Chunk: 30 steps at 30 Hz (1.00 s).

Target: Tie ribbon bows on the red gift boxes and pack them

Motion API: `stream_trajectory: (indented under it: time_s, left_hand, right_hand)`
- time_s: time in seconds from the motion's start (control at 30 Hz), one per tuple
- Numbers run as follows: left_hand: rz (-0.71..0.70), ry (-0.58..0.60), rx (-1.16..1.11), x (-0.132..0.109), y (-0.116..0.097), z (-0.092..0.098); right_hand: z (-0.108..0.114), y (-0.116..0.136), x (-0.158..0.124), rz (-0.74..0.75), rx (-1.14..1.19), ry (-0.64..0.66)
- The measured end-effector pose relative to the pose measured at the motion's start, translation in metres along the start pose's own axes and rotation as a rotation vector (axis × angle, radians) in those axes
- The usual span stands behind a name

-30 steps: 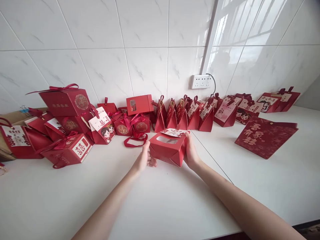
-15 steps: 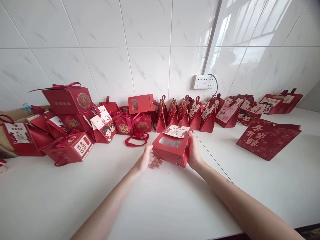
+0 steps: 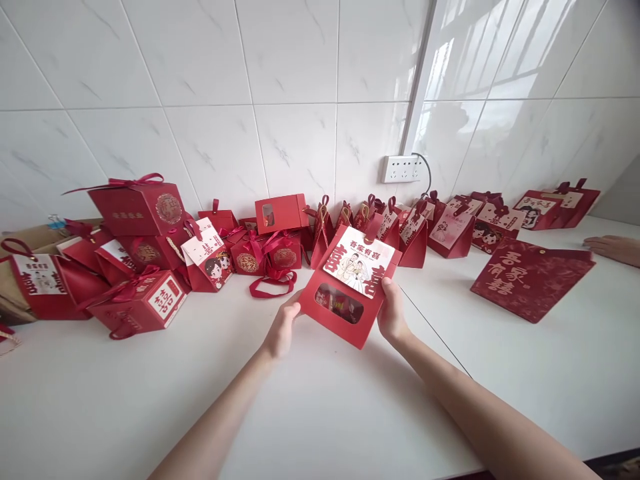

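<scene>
A red gift box (image 3: pixel 313 312) with a white printed card on its upper front and a clear window below is held up over the white table. My left hand (image 3: pixel 281 328) grips its lower left edge, thumb toward the front, the other fingers mostly hidden behind. My right hand (image 3: pixel 393 312) holds the right edge with the thumb at the front. Through the window, dark red wrapped pieces show inside. Behind the box stands a row of upright red gift boxes (image 3: pixel 414 243), and a red ribbon loop (image 3: pixel 273 285) lies on the table left of it.
Stacked red boxes (image 3: pixel 135 210) with ribbons fill the left. A dark red patterned bag (image 3: pixel 533 280) stands at right. Another person's hand (image 3: pixel 613 247) rests on the table (image 3: pixel 560 373) at the far right. A white power strip (image 3: pixel 401 169) sits on the tiled wall.
The box has tilted up so its front with card and window faces me, where its bottom showed before. My left fingers have gone behind it. Another person's hand has appeared at the right.
</scene>
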<state>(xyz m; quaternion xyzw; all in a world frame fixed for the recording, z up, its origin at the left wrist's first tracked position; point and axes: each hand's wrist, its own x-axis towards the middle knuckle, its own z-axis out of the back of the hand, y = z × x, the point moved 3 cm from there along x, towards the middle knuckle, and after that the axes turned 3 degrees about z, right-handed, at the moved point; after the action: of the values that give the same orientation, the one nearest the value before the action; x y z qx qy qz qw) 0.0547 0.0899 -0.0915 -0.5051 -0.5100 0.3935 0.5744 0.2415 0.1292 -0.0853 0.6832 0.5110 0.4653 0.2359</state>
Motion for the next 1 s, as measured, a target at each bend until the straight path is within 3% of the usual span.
stream_trajectory:
  time_s: [0.2, 0.43, 0.7, 0.8, 1.0]
  left_hand:
    - [-0.068, 0.105, 0.106, -0.004, -0.008, -0.004]
    - [-0.037, 0.169, 0.241, -0.008, -0.009, -0.012]
    - [0.084, 0.12, 0.308, -0.01, -0.004, -0.011]
    - [0.073, 0.132, 0.304, -0.011, -0.003, -0.011]
    - [0.095, 0.085, 0.316, -0.007, -0.006, -0.011]
  right_hand:
    - [-0.002, 0.003, 0.0, -0.043, 0.027, -0.011]
    - [-0.003, 0.006, -0.001, -0.062, 0.075, 0.003]
    - [-0.005, 0.013, -0.008, 0.158, -0.159, 0.142]
    - [-0.006, 0.017, -0.009, 0.191, -0.217, 0.138]
    - [-0.003, 0.012, 0.001, -0.023, -0.135, -0.02]
